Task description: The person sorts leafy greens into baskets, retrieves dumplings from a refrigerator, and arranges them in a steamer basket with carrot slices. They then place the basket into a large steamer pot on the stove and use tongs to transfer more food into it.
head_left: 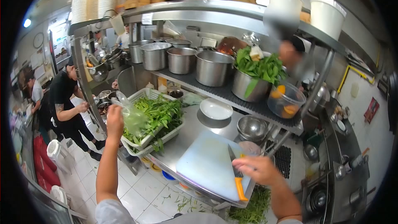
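Note:
My left hand (115, 120) is closed on the top of a clear plastic bag (134, 118), which hangs over leafy greens in a white basket (179, 130). My right hand (258, 168) is held above the right side of a white cutting board (205, 164), fingers apart and nothing visible in them. Beneath and beside it, a knife (239, 182) with an orange handle lies on the board, blade pointing away from me.
A steel shelf (215, 93) holds metal pots, a pot of greens (248, 87) and a clear tub (286, 103). A white plate (216, 109) and steel bowls (252, 127) stand behind the board. A person in black (64, 95) stands at left.

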`<state>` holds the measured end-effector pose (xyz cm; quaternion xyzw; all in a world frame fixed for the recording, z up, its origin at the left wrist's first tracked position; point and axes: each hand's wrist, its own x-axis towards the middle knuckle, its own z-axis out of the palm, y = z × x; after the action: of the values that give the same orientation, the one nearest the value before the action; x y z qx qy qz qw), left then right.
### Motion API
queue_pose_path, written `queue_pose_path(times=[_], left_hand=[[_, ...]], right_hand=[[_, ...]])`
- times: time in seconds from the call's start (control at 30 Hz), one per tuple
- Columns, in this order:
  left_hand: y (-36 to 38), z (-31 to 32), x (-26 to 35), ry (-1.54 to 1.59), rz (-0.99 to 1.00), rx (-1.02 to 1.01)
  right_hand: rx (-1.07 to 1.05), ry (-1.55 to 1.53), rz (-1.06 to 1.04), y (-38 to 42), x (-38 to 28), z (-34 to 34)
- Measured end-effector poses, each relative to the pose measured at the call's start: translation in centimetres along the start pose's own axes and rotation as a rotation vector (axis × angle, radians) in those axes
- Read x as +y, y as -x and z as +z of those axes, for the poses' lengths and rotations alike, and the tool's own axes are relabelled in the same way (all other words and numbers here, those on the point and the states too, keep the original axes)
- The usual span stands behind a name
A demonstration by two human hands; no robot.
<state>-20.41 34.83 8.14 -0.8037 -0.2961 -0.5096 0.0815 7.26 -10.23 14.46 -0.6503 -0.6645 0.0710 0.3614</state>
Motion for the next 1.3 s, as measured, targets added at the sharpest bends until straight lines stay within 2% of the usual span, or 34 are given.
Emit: queue_pose_path(times=[0.03, 0.07, 0.1, 0.13, 0.17, 0.23, 0.3, 0.37, 0.4, 0.43, 0.5, 0.57, 0.6, 0.7, 0.77, 0.83, 0.87, 0.93, 0.97, 1.03, 1.1, 1.17, 1.2, 1.27, 1.3], left_hand=[[0.7, 2.8, -3.1, -0.064, -0.008, -0.150], [1.8, 6.0, -5.9, 0.110, -0.464, -0.349], [3.8, 7.8, -8.3, -0.460, -0.045, -0.716], [4.5, 8.1, -8.1, -0.558, -0.109, -0.851], [4.2, 8.0, -7.7, -0.558, -0.107, -0.849], [2.7, 6.7, -6.7, -0.479, -0.258, -0.986], [1.5, 5.4, -6.5, -0.412, -0.280, -0.994], [0.1, 3.7, -6.0, -0.273, -0.328, -1.014], [-0.3, 2.0, -4.9, -0.246, -0.262, -0.922], [-0.2, 0.8, -4.2, -0.247, -0.255, -0.924], [0.3, -0.8, -3.5, -0.239, -0.065, -0.611], [1.1, -0.6, -3.2, -0.111, -0.049, -0.524], [1.9, 0.0, -3.0, -0.065, -0.034, -0.602], [3.2, 1.4, -3.0, -0.022, -0.020, -0.954], [4.1, 1.2, -3.4, -0.012, 0.053, -0.728], [3.6, -1.3, -2.5, 0.100, -0.031, -0.555], [3.9, -2.1, -2.5, 0.091, -0.042, -0.550], [5.5, -3.7, -2.6, 0.218, -0.072, -0.253], [6.5, -4.8, -2.6, 0.203, -0.087, -0.250], [9.5, -6.6, -2.5, 0.396, -0.298, -0.215], [14.5, -7.4, -3.5, 0.349, -0.428, -0.216], [20.0, -7.7, -4.0, 0.308, -0.654, -0.243], [22.2, -7.6, -3.5, 0.309, -0.665, -0.244], [25.2, -7.7, -2.2, 0.234, -0.923, -0.270], [25.5, -7.6, -1.4, 0.233, -0.940, -0.277]], right_hand=[[0.034, 0.122, -0.098, -1.5, -1.4, -2.4], [0.070, 0.197, -0.163, -3.1, -2.8, -4.5], [0.110, 0.272, -0.224, -4.8, -4.3, -6.3], [0.160, 0.295, -0.253, -6.6, -6.0, -7.9], [0.211, 0.317, -0.277, -8.5, -7.5, -9.5], [0.316, 0.472, -0.349, -12.2, -9.9, -12.0], [0.418, 0.595, -0.379, -15.8, -11.3, -13.9], [0.529, 0.668, -0.315, -18.9, -12.5, -15.5], [0.537, 0.671, -0.309, -20.3, -12.9, -16.3], [0.591, 0.696, -0.323, -21.7, -13.1, -17.3], [0.640, 0.716, -0.348, -24.1, -13.5, -18.3], [0.678, 0.720, -0.363, -26.4, -14.0, -18.6], [0.681, 0.804, -0.275, -27.4, -14.6, -18.5], [0.661, 0.875, -0.364, -31.6, -14.9, -18.6], [0.663, 0.852, -0.372, -34.6, -15.6, -18.6], [0.748, 0.869, -0.412, -38.0, -16.3, -18.4], [0.745, 0.859, -0.425, -39.4, -16.8, -18.4], [0.817, 0.868, -0.321, -42.3, -17.9, -18.2], [0.849, 0.869, -0.268, -43.9, -18.4, -18.0], [0.797, 0.898, -0.241, -46.6, -18.0, -19.5], [0.923, 1.142, 0.144, -47.5, -18.7, -19.6], [1.054, 1.169, 0.334, -48.0, -17.7, -20.7], [1.045, 1.195, 0.370, -48.1, -17.0, -21.8], [1.018, 1.227, 0.403, -47.6, -15.7, -24.4], [0.830, 1.170, 0.371, -47.2, -15.3, -25.8]])
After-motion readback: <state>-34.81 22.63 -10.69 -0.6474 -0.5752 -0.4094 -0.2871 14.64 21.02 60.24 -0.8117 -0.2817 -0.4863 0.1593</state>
